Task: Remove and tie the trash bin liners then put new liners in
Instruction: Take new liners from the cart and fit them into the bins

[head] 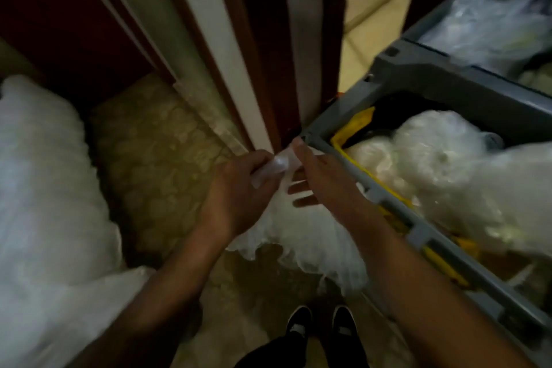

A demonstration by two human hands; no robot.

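Note:
A thin white plastic liner point(301, 236) hangs in front of me, above my shoes. My left hand point(239, 185) grips the liner's bunched top in its curled fingers. Just right of it, my right hand point(310, 179) has its fingers spread and straight against the same plastic, beside the corner of a grey cart point(418, 69). The picture is dim and blurred, so the liner's mouth is hard to make out. A large full white bag point(50, 194) fills the left side of the view.
The grey cart on the right holds several stuffed clear bags point(448, 170) and a yellow frame point(349, 134). A dark wooden door frame point(263, 48) with a white strip stands straight ahead. Patterned floor point(155, 164) lies between the left bag and the frame.

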